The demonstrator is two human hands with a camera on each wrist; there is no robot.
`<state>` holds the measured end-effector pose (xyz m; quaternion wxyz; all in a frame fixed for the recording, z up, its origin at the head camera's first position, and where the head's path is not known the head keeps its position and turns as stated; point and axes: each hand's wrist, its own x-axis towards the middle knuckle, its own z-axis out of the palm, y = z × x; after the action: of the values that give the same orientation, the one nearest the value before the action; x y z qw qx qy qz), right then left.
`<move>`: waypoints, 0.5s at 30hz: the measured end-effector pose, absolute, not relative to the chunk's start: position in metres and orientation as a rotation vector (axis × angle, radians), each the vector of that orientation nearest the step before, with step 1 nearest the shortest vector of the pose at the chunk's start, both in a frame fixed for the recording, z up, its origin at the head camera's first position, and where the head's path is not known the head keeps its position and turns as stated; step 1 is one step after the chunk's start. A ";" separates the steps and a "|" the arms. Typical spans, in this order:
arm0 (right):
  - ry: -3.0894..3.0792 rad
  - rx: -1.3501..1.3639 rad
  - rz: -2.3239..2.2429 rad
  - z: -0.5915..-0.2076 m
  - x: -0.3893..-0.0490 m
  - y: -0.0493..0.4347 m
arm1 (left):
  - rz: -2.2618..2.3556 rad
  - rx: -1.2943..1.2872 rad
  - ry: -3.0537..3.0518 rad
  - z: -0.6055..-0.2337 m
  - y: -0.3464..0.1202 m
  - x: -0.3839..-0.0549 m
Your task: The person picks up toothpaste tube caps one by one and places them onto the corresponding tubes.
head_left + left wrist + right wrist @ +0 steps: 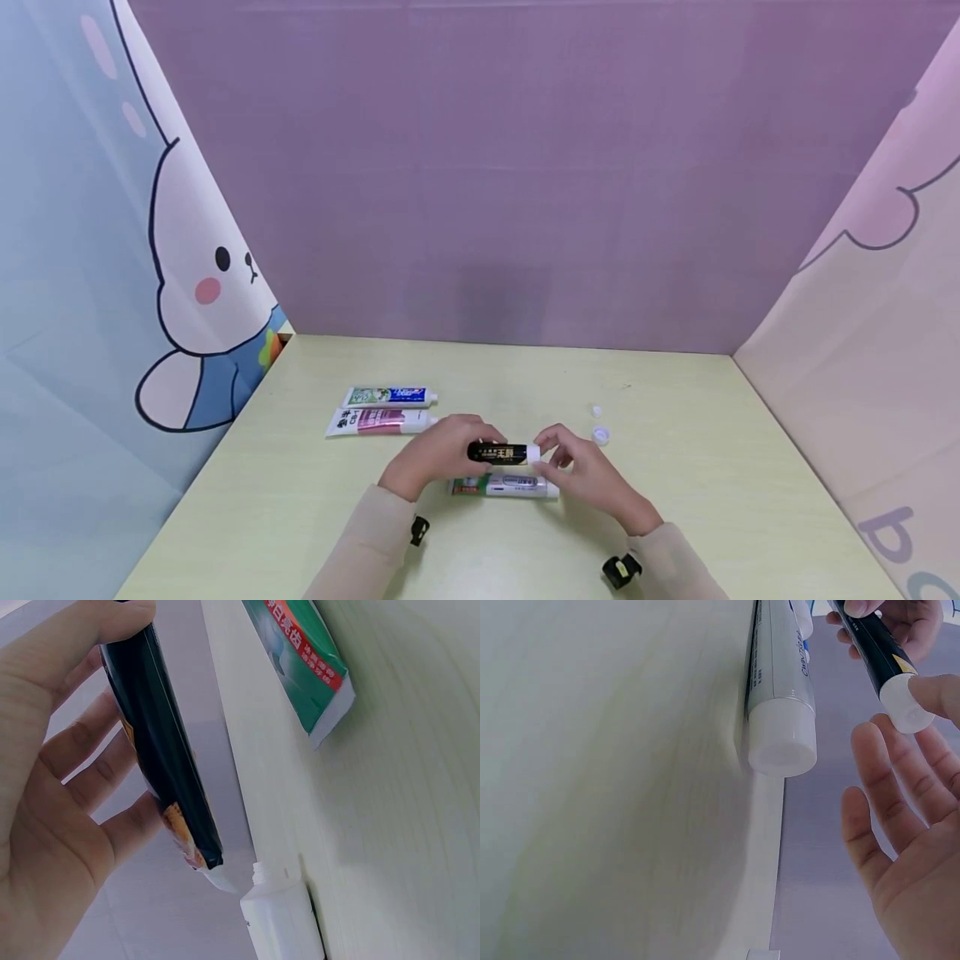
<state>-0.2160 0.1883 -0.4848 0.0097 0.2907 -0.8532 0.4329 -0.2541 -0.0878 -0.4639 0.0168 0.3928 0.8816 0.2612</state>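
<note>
L hand (450,450): fingers gripping black plastic tube w/ gold lettering (497,453), held above pale wood-look worktop (750,500) | R hand (591,475): thumb + fingers pinching its white round cap (533,453) | white-and-green tube (517,486) lying just below | white-and-pink tube (390,421), blue-and-green tube (386,397) side by side near L hand | 2 loose white caps beyond R hand

A plain purple backdrop (480,175) rises behind a pale yellow-green table (750,467). At left is a blue panel (60,250) (a white cartoon animal (191,275) printed on it), at right a pink-and-cream panel (885,317).
</note>
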 end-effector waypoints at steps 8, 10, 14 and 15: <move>-2.658 0.890 1.381 -0.486 -0.216 0.187 | 0.823 1.236 2.747 -0.464 -0.088 -0.254; -2.665 0.887 1.383 -0.487 -0.216 0.187 | 0.826 1.230 2.746 -0.464 -0.088 -0.254; -2.674 0.886 1.380 -0.487 -0.216 0.187 | 0.837 1.228 2.741 -0.464 -0.088 -0.253; -2.671 0.892 1.382 -0.487 -0.216 0.186 | 0.841 1.226 2.739 -0.464 -0.088 -0.253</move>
<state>-0.2155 0.1864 -0.4867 0.0022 0.2843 -0.8516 0.4405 -0.2527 -0.0875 -0.4641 0.0125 0.3932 0.8789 0.2698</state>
